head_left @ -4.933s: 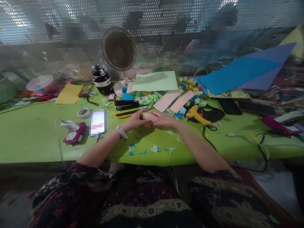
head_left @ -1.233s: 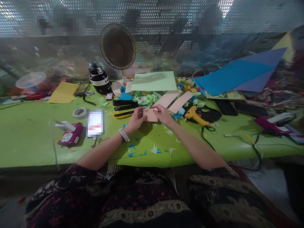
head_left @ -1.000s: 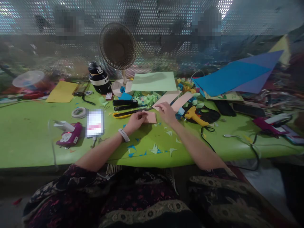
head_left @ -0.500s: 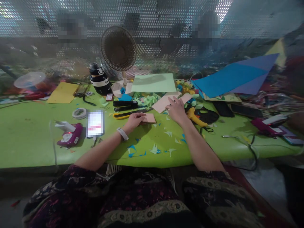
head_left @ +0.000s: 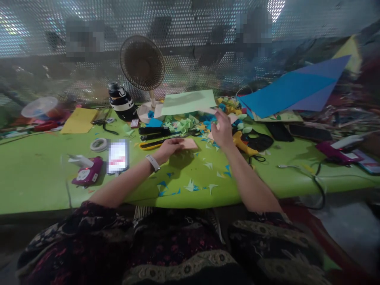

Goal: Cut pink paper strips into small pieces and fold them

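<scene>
My left hand (head_left: 168, 147) rests low on the green table (head_left: 35, 174), its curled fingers holding one end of a small folded pink paper (head_left: 189, 143). My right hand (head_left: 222, 130) is raised farther back over a heap of coloured paper scraps (head_left: 187, 123). Its fingers pinch a pale pink paper strip (head_left: 209, 111) lifted off the table; this part is blurred by motion. A yellow glue gun (head_left: 242, 143) lies just right of that hand. Small blue and green paper cuttings (head_left: 192, 184) lie scattered in front of me.
Behind my left hand lie a black stapler (head_left: 154, 130) and a yellow cutter (head_left: 151, 145). To the left are a phone (head_left: 117, 156), a tape roll (head_left: 98, 144) and a purple device (head_left: 86, 174). At the back stand a fan (head_left: 142, 68), a black bottle (head_left: 121, 103), a light green sheet (head_left: 188, 102) and blue sheets (head_left: 285, 93).
My right hand let go of the folded pink paper, reached back to the pink strips and lifted one. My left hand stayed on the folded piece, lowered to the table.
</scene>
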Motion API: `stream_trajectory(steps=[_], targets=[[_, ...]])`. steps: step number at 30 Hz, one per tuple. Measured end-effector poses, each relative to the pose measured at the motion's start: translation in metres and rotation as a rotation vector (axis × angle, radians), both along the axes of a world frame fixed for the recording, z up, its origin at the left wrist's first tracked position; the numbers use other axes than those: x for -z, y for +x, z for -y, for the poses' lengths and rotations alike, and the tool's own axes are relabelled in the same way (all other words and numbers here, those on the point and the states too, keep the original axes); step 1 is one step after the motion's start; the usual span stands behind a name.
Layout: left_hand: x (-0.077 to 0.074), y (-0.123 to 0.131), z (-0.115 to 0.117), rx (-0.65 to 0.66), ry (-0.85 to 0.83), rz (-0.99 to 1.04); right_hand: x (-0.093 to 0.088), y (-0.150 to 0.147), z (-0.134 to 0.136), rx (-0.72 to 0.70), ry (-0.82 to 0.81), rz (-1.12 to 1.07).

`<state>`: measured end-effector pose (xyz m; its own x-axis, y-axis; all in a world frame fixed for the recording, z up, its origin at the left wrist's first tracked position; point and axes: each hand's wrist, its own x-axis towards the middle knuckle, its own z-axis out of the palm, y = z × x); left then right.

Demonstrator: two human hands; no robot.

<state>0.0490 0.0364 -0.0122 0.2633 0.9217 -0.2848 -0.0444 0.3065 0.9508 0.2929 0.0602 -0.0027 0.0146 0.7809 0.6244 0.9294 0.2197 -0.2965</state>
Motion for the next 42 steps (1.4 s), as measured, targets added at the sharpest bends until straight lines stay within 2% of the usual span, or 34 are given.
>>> stream_trajectory(steps=[4, 7, 12, 14, 16, 19, 21, 23, 25, 28, 31, 36, 40, 42], targets=[[0.006, 0.025, -0.008, 0.008, 0.052, -0.018, -0.010, 0.003, 0.008, 0.052, 0.102, -0.101], [0.014, 0.036, -0.015, 0.068, 0.187, -0.208, -0.015, 0.000, 0.016, 0.033, 0.150, -0.176], [0.015, 0.033, -0.018, 0.109, 0.480, -0.506, -0.023, -0.009, 0.028, -0.055, 0.194, -0.270], [0.010, 0.030, -0.015, 0.136, 0.502, -0.548, -0.028, -0.013, 0.034, -0.093, 0.201, -0.324], [0.002, 0.026, -0.011, 0.151, 0.423, -0.442, -0.032, -0.018, 0.041, -0.158, 0.208, -0.381], [-0.014, 0.014, -0.003, 0.138, 0.156, 0.036, -0.033, -0.032, 0.056, -0.335, 0.179, -0.416], [-0.023, 0.001, 0.001, 0.144, 0.013, 0.272, -0.030, -0.044, 0.064, -0.498, 0.129, -0.401], [-0.027, -0.015, 0.005, 0.148, -0.056, 0.353, -0.024, -0.057, 0.071, -0.653, 0.058, -0.343], [-0.026, -0.031, 0.009, 0.145, -0.047, 0.361, -0.016, -0.071, 0.076, -0.824, -0.016, -0.270], [-0.017, -0.049, 0.015, 0.077, -0.035, 0.278, -0.005, -0.087, 0.081, -0.926, -0.083, -0.232], [-0.007, -0.058, 0.021, 0.013, -0.004, 0.276, 0.003, -0.094, 0.082, -0.856, -0.128, -0.322], [0.002, -0.055, 0.026, -0.087, 0.047, 0.306, 0.010, -0.094, 0.077, -0.700, -0.218, -0.539], [0.004, -0.053, 0.032, -0.021, 0.013, 0.349, 0.011, -0.094, 0.075, -0.660, -0.252, -0.567], [0.003, -0.052, 0.036, 0.020, 0.066, 0.343, 0.010, -0.095, 0.077, -0.662, -0.244, -0.527]])
